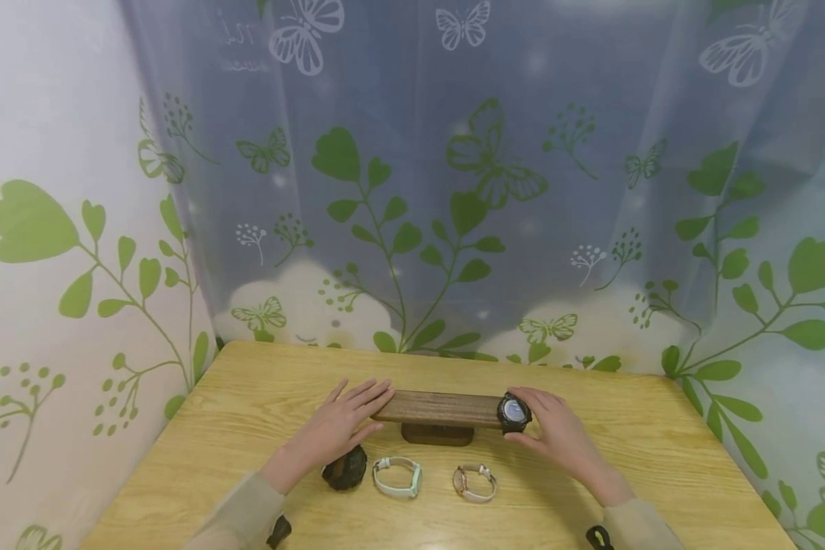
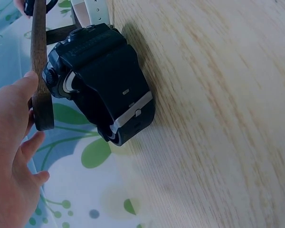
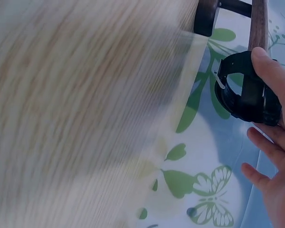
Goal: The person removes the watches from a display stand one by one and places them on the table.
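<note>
A dark wooden watch stand (image 1: 440,407) has a long bar on a short base. My left hand (image 1: 351,418) holds the bar's left end, thumb on one face and fingers behind it in the left wrist view. At the right end, my right hand (image 1: 557,431) pinches a black watch (image 1: 514,412) with a round face. Its closed strap loops around the bar in the right wrist view. Beside my left wrist, a bulky black watch (image 2: 104,80) stands on the table with its strap buckled. A mint-green watch (image 1: 399,479) and a pale-strapped watch (image 1: 474,483) lie in front of the stand.
The wooden table (image 1: 275,382) has its back edge against a blue-and-white curtain (image 1: 399,252) printed with green leaves and butterflies. Similar fabric hangs at both sides. Black straps (image 1: 598,537) circle my wrists.
</note>
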Motion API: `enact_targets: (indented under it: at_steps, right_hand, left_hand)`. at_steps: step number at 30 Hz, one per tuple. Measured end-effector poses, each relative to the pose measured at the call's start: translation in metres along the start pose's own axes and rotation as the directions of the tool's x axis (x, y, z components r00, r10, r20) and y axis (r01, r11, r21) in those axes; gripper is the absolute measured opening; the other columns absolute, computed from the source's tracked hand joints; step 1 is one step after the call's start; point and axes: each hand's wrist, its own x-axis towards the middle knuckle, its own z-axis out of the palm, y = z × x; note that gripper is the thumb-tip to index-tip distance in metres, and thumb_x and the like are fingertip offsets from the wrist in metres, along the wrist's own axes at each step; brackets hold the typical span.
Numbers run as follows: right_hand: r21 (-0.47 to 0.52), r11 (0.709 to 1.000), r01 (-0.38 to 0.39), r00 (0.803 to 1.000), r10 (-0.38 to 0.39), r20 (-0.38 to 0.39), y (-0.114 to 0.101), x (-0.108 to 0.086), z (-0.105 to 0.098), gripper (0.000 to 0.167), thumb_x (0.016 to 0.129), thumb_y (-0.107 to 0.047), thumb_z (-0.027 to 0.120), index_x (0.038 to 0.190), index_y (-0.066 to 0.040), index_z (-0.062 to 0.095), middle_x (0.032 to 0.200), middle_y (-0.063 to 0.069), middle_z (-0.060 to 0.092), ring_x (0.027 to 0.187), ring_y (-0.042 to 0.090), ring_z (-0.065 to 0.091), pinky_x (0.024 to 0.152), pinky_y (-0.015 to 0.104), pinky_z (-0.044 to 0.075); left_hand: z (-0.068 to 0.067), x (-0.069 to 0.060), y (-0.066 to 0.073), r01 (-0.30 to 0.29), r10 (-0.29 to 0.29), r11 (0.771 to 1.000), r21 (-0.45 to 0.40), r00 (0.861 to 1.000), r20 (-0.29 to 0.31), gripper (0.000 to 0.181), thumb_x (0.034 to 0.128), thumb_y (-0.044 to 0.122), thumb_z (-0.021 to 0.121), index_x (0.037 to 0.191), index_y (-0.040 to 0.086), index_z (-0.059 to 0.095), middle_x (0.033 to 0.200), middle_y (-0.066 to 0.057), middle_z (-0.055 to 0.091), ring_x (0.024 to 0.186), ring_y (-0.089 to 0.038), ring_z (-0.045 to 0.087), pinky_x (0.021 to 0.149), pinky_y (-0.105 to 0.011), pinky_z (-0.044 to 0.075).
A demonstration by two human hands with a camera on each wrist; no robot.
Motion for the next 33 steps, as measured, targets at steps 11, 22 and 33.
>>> enact_targets:
  at_steps: [11,22,33]
  right_hand:
    - [-0.032,0.999,-0.027,0.999,0.026,-0.023,0.015,-0.012,-0.01,0.078,0.073,-0.033,0.091,0.136,-0.002,0.059,0.129,0.017,0.066,0.115,0.04,0.063,0.098,0.062,0.049]
    - [-0.054,0.998,-0.037,0.999,0.037,-0.008,0.013,-0.031,-0.023,0.078,0.069,-0.033,0.093,0.133,-0.003,0.062,0.124,0.016,0.068,0.112,0.039,0.065,0.093,0.062,0.051]
    - [-0.068,0.991,-0.112,0.978,0.122,0.172,0.006,-0.044,-0.029,0.076,0.065,-0.037,0.095,0.13,-0.008,0.067,0.125,0.019,0.068,0.112,0.039,0.065,0.094,0.065,0.049]
  left_hand:
    - [0.001,0.0,-0.001,0.005,-0.005,1.0,-0.001,1.0,0.0,0.061,0.102,0.034,0.06,0.156,0.011,0.042,0.16,-0.008,0.04,0.145,-0.031,0.04,0.118,-0.064,0.026]
    - [0.001,0.0,0.0,0.013,-0.013,1.0,-0.013,1.0,0.009,0.062,0.1009,0.033,0.062,0.156,0.011,0.042,0.161,-0.007,0.04,0.146,-0.031,0.04,0.118,-0.064,0.025]
    - [-0.001,0.0,0.001,0.014,-0.014,1.0,-0.009,1.0,0.025,0.06,0.1043,0.038,0.055,0.156,0.01,0.041,0.161,-0.008,0.038,0.147,-0.031,0.038,0.119,-0.064,0.024]
